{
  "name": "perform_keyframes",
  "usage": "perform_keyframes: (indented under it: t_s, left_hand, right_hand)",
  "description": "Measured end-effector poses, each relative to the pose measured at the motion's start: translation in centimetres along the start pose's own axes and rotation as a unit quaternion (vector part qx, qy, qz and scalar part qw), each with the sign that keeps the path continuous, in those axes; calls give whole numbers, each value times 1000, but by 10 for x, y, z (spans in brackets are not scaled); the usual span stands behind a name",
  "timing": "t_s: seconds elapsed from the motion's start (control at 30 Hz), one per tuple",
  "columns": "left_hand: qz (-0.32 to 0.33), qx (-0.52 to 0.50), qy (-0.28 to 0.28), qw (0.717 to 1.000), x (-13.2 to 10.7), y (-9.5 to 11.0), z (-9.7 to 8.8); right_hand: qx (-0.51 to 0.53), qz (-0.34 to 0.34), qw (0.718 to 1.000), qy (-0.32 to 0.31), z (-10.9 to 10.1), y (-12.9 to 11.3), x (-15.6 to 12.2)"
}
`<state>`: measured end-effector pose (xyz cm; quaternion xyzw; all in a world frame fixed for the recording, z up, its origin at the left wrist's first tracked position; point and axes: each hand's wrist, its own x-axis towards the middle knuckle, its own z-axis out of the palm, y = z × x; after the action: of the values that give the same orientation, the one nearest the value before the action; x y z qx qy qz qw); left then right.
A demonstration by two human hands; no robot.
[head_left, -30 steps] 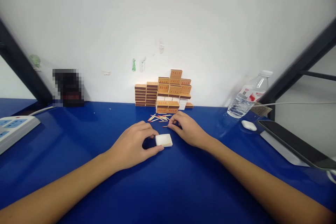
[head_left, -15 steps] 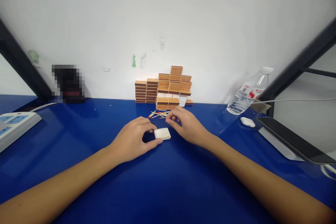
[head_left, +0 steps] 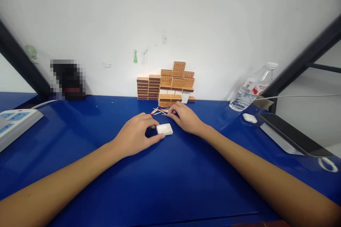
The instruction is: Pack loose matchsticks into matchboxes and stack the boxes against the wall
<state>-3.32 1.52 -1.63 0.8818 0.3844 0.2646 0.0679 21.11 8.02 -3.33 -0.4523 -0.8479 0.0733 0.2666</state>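
My left hand (head_left: 137, 133) rests on the table with thumb and fingers closed around the left end of a small white matchbox tray (head_left: 164, 129). The tray lies flat and a pale match seems to lie inside it. My right hand (head_left: 185, 116) is just beyond the tray, at the right side of a loose pile of matches (head_left: 157, 111) with red tips. Its thumb and index finger are pinched together at the end of a match. Behind the pile rises a stack of orange-brown matchboxes (head_left: 170, 98).
Lower columns of matchboxes (head_left: 142, 88) stand left of the stack, against the wall. To the right are a tilted water bottle (head_left: 247, 88), a white earbud case (head_left: 249, 118) and a phone (head_left: 293, 133) on a stand. A power strip (head_left: 21, 127) sits at the left edge.
My right hand has moved slightly forward, its fingertips now at the matches. My left hand stays on the tray. The view has tilted a little downward.
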Motion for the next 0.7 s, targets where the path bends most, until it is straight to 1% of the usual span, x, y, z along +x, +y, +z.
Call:
perform_keyframes:
  t_s: [0.1,0.17,0.23,0.3,0.37,0.43,0.5,0.53,0.63,0.7]
  left_hand:
    - [-3,2,4,1000,1,-2,-1]
    - [-11,5,8,1000,2,-3,-1]
    - [-18,8,7,1000,3,-4,-2]
    - [-19,6,7,1000,3,-4,-2]
    - [-16,0,8,1000,2,-4,-2]
    - [-8,-3,6,1000,1,-4,-2]
    - [6,-10,0,1000,1,-2,-2]
    - [14,-16,-4,1000,1,-1,-2]
    - [35,-34,-18,999,0,4,-3]
    - [44,-38,-24,998,0,6,-3]
  right_hand:
    - [3,12,1000,-6,-6,-4,-1]
    - [21,9,1000,-1,-14,-13,-6]
    - [43,-14,999,-13,-24,-26,-14]
    - [57,-47,996,-47,-30,-37,-22]
    - [64,-54,995,-59,-32,-41,-26]
    - [57,-28,998,-23,-28,-35,-23]
    - [36,7,999,32,-21,-22,-15]
    - [24,17,998,49,-18,-14,-11]
    - [14,24,998,54,-7,3,1]
    - [13,20,999,44,-3,7,6]
